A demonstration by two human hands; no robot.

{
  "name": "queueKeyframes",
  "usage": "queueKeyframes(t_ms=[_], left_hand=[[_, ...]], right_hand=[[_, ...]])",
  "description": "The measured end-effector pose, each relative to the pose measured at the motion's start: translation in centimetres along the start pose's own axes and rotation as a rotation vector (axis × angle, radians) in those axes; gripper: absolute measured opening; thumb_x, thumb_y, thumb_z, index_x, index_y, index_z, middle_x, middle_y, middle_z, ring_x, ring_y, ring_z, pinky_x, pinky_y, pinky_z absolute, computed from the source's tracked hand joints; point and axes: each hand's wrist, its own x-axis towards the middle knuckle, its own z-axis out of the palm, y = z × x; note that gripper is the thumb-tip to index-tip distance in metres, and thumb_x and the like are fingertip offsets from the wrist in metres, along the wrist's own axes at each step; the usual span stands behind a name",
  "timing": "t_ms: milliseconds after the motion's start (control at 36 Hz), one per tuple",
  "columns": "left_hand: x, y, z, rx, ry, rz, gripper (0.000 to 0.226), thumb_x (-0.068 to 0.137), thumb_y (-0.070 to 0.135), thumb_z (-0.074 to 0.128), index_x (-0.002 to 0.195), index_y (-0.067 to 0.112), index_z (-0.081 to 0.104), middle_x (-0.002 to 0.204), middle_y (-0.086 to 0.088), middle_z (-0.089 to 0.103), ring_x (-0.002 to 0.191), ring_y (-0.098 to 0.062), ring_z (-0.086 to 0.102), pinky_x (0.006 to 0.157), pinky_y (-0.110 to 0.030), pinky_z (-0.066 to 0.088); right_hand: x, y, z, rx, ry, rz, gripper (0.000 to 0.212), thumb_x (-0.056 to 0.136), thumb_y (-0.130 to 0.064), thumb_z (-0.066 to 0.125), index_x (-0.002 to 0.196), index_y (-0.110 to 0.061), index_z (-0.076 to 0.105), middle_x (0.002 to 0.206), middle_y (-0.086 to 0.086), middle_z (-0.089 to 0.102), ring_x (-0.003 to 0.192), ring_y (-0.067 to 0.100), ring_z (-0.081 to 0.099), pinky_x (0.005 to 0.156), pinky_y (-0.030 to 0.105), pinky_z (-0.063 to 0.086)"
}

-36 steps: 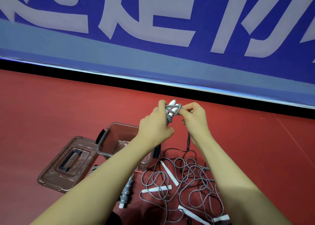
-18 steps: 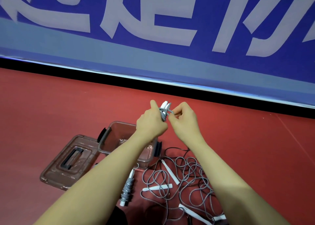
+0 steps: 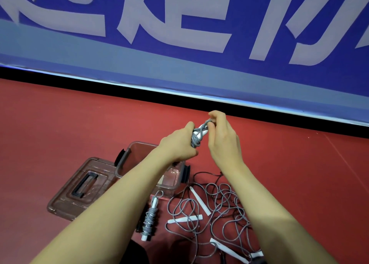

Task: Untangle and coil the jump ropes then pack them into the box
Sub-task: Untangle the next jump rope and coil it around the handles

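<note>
Both hands are raised above the floor near the centre of the view. The left hand (image 3: 177,144) is curled tight round a wound jump rope (image 3: 196,139), grey cord wrapped about its white handles, whose tips stick out at the top. At 2 o'clock from it, the right hand (image 3: 223,142) pinches the cord's last loop between thumb and bent fingers at the bundle's top end.

Below the left forearm, at 7 o'clock from the hands, sits the open box (image 3: 127,163), brown and see-through, with its lid (image 3: 79,187) flat on the red floor (image 3: 60,124) at its 8 o'clock. A finished coil (image 3: 150,218) lies at the box's 6 o'clock, and the loose tangle of ropes (image 3: 215,207) spreads at the box's 4 o'clock
</note>
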Motion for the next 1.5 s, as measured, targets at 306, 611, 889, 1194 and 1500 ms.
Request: queueKeyframes(t_ms=[306, 611, 889, 1194, 1500], left_hand=[[-0.6, 0.0, -0.4, 0.236, 0.089, 0.04, 0.03, 0.079, 0.015, 0.056, 0.096, 0.02, 0.032, 0.079, -0.001, 0.05, 0.071, -0.032, 0.049, 0.055, -0.029, 0.029], [-1.0, 0.3, -0.4, 0.44, 0.237, 0.134, 0.034, 0.078, 0.013, 0.055, 0.105, 0.02, 0.036, 0.083, 0.003, 0.051, 0.069, -0.029, 0.046, 0.053, -0.027, 0.027], [-1.5, 0.4, -0.1, 0.417, 0.28, 0.213, 0.075, 0.076, 0.013, 0.051, 0.14, 0.038, 0.022, 0.112, 0.006, 0.058, 0.078, -0.03, 0.059, 0.054, -0.028, 0.034], [-1.9, 0.7, 0.3, 0.198, 0.221, 0.2, 0.054, 0.078, 0.044, 0.026, 0.13, 0.036, 0.031, 0.102, 0.005, 0.059, 0.076, -0.027, 0.052, 0.059, -0.03, 0.029], [-1.3, 1.6, 0.7, 0.144, 0.308, 0.029, 0.026, 0.101, 0.045, 0.019, 0.09, 0.025, 0.032, 0.068, 0.0, 0.052, 0.067, -0.034, 0.05, 0.06, -0.036, 0.039]], right_hand=[[0.5, 0.3, 0.3, 0.017, 0.032, 0.066, 0.033, 0.09, -0.024, 0.037, 0.096, -0.006, 0.064, 0.083, 0.009, 0.067, 0.076, 0.036, 0.058, 0.064, 0.039, 0.043], [1.2, 0.5, 0.4, 0.1, 0.112, 0.269, 0.023, 0.095, -0.012, 0.045, 0.077, -0.005, 0.058, 0.06, 0.008, 0.052, 0.057, 0.03, 0.043, 0.056, 0.039, 0.03], [2.1, 0.6, 0.5, 0.292, 0.212, 0.483, 0.028, 0.089, -0.009, 0.051, 0.061, -0.011, 0.054, 0.052, -0.001, 0.051, 0.06, 0.031, 0.049, 0.063, 0.036, 0.039], [2.1, 0.7, -0.2, 0.381, 0.081, 0.472, 0.023, 0.09, -0.008, 0.053, 0.072, -0.017, 0.063, 0.06, -0.004, 0.061, 0.064, 0.026, 0.065, 0.068, 0.048, 0.055], [1.3, 0.4, 0.2, 0.265, 0.057, 0.357, 0.019, 0.093, -0.02, 0.044, 0.082, -0.019, 0.059, 0.065, 0.011, 0.062, 0.066, 0.036, 0.06, 0.062, 0.049, 0.051]])
